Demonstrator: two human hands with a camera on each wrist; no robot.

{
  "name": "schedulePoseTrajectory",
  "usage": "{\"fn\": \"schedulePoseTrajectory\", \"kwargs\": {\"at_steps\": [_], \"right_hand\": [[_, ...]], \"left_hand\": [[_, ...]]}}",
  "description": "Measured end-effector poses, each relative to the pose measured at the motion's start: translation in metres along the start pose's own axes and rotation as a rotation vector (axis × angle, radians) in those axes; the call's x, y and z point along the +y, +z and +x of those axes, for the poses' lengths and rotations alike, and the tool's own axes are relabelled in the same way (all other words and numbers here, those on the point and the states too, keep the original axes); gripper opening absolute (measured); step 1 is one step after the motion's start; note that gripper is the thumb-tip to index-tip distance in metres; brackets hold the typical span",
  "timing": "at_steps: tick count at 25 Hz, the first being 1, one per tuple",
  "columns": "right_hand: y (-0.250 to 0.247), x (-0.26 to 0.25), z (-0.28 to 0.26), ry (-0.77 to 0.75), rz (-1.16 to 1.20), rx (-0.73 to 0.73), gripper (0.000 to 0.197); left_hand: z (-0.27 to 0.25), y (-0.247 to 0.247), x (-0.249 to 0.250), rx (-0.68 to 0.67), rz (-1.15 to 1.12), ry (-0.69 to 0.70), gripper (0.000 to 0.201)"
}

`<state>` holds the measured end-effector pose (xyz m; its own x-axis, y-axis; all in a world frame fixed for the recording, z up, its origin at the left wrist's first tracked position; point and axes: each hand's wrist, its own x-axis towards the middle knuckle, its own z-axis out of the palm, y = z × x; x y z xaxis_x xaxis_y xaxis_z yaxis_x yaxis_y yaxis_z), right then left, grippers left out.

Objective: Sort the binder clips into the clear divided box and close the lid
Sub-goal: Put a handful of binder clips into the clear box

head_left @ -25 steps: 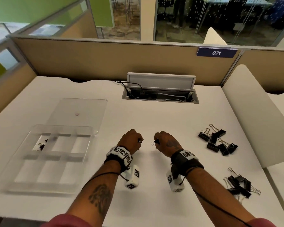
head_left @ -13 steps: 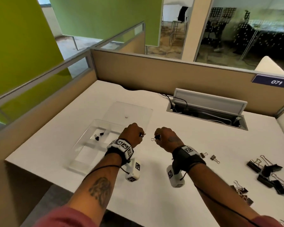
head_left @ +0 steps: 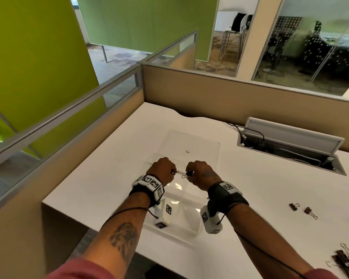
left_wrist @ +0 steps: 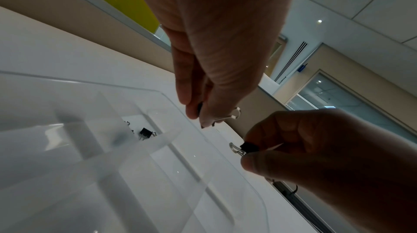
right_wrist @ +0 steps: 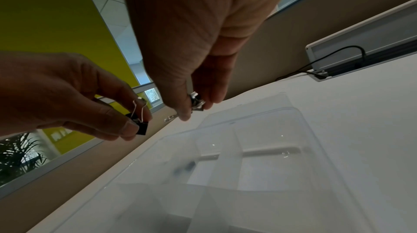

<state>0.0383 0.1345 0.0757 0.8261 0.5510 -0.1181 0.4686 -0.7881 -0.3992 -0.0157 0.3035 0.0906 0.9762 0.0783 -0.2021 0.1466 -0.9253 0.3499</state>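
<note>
The clear divided box (head_left: 191,228) lies on the white table, its lid (head_left: 191,143) open flat behind it. Both hands hover above the box. My left hand (head_left: 172,172) pinches a small black binder clip (head_left: 175,172), also seen in the left wrist view (left_wrist: 233,114) between thumb and fingers. Close to its right, my right hand (head_left: 189,175) pinches another small black clip (head_left: 189,174), seen in the right wrist view (right_wrist: 197,102). Two small clips (left_wrist: 145,132) lie in a far left compartment behind a divider (left_wrist: 162,143).
Two small clips (head_left: 294,206) (head_left: 310,212) lie on the table to the right. A pile of larger black clips (head_left: 347,260) sits at the lower right. An open cable hatch (head_left: 290,146) is at the back right. Beige partitions border the table's left and back.
Both hands have moved left from the middle of the table to above the box, each still holding its clip. The head view has swung left with them.
</note>
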Motion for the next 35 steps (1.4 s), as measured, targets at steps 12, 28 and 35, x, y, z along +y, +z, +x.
{"fn": "schedulePoseTrajectory", "kwargs": {"at_steps": [12, 28, 35], "right_hand": [[0.011, -0.004, 0.029, 0.01, -0.017, -0.063, 0.019], [0.019, -0.006, 0.029, 0.014, -0.071, -0.159, 0.042], [0.018, 0.005, 0.006, 0.097, -0.23, -0.233, 0.08]], "left_hand": [[0.031, 0.02, -0.02, -0.073, -0.058, -0.009, 0.034], [0.017, 0.019, -0.038, -0.123, 0.27, -0.03, 0.074], [0.008, 0.022, -0.032, -0.114, 0.334, -0.021, 0.086]]}}
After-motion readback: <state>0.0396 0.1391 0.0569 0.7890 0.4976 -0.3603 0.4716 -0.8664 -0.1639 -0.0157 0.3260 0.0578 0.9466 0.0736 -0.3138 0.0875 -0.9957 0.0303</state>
